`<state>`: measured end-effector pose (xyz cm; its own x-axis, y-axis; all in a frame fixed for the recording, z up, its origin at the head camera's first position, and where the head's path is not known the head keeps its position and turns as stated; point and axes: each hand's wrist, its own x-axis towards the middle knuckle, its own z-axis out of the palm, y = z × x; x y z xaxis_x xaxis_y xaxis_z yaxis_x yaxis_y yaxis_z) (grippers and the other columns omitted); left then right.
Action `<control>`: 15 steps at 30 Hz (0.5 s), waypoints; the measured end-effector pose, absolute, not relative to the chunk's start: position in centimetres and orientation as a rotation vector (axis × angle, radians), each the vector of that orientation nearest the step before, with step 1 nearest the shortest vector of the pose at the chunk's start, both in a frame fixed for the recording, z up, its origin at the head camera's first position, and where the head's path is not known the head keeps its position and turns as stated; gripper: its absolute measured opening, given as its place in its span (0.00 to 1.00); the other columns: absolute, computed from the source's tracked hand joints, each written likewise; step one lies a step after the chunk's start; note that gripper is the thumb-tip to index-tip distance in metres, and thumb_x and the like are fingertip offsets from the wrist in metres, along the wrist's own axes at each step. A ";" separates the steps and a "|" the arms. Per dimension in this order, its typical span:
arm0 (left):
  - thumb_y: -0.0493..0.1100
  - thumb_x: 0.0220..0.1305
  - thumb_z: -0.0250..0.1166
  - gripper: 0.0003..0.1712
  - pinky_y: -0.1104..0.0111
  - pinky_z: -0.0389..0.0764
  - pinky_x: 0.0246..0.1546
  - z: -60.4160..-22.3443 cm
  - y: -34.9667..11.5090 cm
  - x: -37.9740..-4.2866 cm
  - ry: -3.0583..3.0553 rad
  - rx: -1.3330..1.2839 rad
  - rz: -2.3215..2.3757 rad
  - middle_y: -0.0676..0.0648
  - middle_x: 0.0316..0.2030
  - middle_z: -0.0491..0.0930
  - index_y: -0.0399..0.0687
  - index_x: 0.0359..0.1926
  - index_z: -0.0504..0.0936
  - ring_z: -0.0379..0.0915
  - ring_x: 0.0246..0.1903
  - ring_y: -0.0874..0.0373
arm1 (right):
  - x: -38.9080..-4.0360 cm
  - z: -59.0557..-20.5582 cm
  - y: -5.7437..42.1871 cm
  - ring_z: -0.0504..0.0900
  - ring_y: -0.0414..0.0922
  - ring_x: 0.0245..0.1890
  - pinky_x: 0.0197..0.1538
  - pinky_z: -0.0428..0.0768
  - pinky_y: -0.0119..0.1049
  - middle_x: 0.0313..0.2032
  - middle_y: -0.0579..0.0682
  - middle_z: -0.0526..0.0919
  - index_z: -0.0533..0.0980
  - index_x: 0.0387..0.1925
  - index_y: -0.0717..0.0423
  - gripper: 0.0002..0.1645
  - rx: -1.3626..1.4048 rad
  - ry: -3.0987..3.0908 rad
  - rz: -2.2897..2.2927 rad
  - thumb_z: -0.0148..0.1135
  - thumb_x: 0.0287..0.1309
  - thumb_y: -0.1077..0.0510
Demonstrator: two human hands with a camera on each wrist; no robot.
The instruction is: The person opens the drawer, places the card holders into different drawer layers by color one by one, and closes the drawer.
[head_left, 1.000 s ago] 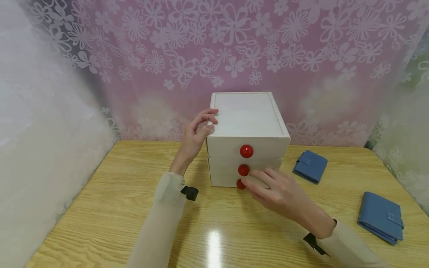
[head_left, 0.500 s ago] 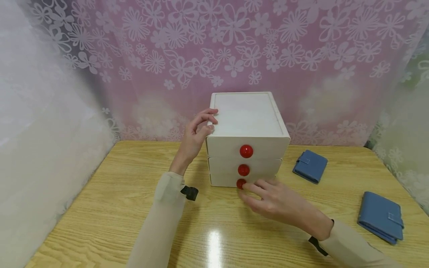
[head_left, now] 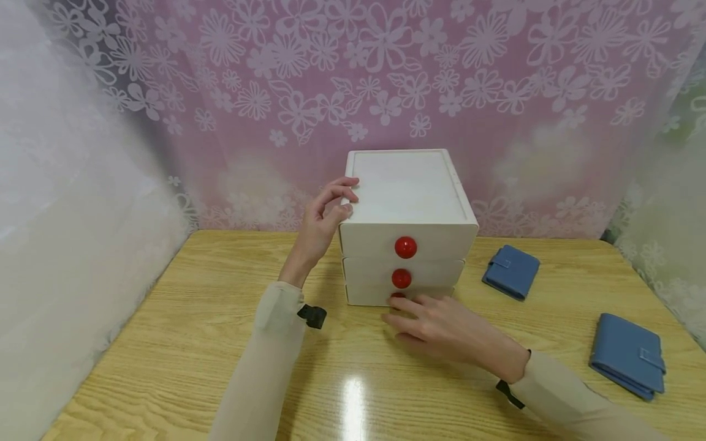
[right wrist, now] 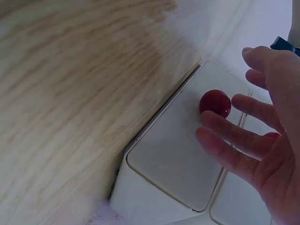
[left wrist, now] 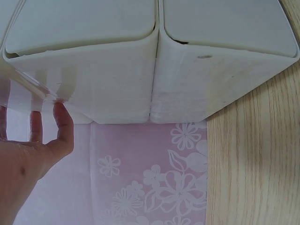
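Observation:
A white three-drawer box [head_left: 408, 190] stands in the middle of the head view, with its drawer fronts flush. Round red knobs mark the top drawer [head_left: 406, 247], the middle drawer [head_left: 401, 278] and the lowest one. My left hand [head_left: 317, 223] rests on the box's upper left edge, its fingertips touching the surface. My right hand [head_left: 441, 327] is low at the front, fingers extended and spread by the lowest knob [right wrist: 215, 103]. In the head view those fingers cover most of that knob. The right wrist view shows fingertips beside it, without a pinch.
Two blue wallet-like cases with strap clasps lie on the wooden table [head_left: 220, 343] to the right: one near the box [head_left: 512, 272], one closer to the front [head_left: 627, 355]. A pink flowered curtain [head_left: 265, 122] hangs behind, and whitish sheeting [head_left: 83, 184] hangs at the left.
My right hand has moved down and left, from the middle and lowest knobs to in front of the lowest one. My left hand stays put on the box edge.

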<state>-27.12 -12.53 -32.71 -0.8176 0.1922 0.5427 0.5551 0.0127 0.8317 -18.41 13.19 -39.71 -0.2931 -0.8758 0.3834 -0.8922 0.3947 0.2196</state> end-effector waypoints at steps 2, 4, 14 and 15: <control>0.43 0.64 0.53 0.15 0.44 0.65 0.72 -32.7 -12.6 -27.1 -2.015 -0.773 -1.878 0.47 0.68 0.74 0.38 0.45 0.79 0.62 0.73 0.58 | -18.5 -39.8 13.0 0.85 0.45 0.38 0.34 0.84 0.35 0.52 0.49 0.86 0.82 0.55 0.46 0.22 1.512 -2.274 0.058 0.73 0.58 0.48; 0.43 0.64 0.53 0.15 0.44 0.65 0.71 -32.7 -12.6 -27.1 -2.016 -0.770 -1.880 0.47 0.67 0.74 0.39 0.45 0.79 0.62 0.73 0.58 | -18.7 -39.8 12.9 0.86 0.47 0.39 0.36 0.85 0.37 0.53 0.49 0.86 0.82 0.56 0.46 0.23 1.512 -2.311 0.056 0.72 0.59 0.47; 0.43 0.65 0.53 0.15 0.45 0.64 0.73 -32.7 -12.5 -27.1 -2.021 -0.768 -1.878 0.47 0.68 0.73 0.39 0.46 0.79 0.62 0.74 0.58 | -19.2 -40.1 12.3 0.87 0.51 0.45 0.45 0.87 0.44 0.54 0.53 0.85 0.81 0.56 0.48 0.24 1.533 -2.387 0.114 0.73 0.58 0.48; 0.43 0.65 0.53 0.15 0.45 0.64 0.73 -32.7 -12.5 -27.1 -2.020 -0.769 -1.878 0.47 0.68 0.73 0.39 0.46 0.79 0.62 0.74 0.58 | -19.3 -40.2 12.3 0.87 0.51 0.46 0.46 0.86 0.45 0.54 0.53 0.84 0.81 0.56 0.48 0.24 1.538 -2.395 0.130 0.73 0.58 0.49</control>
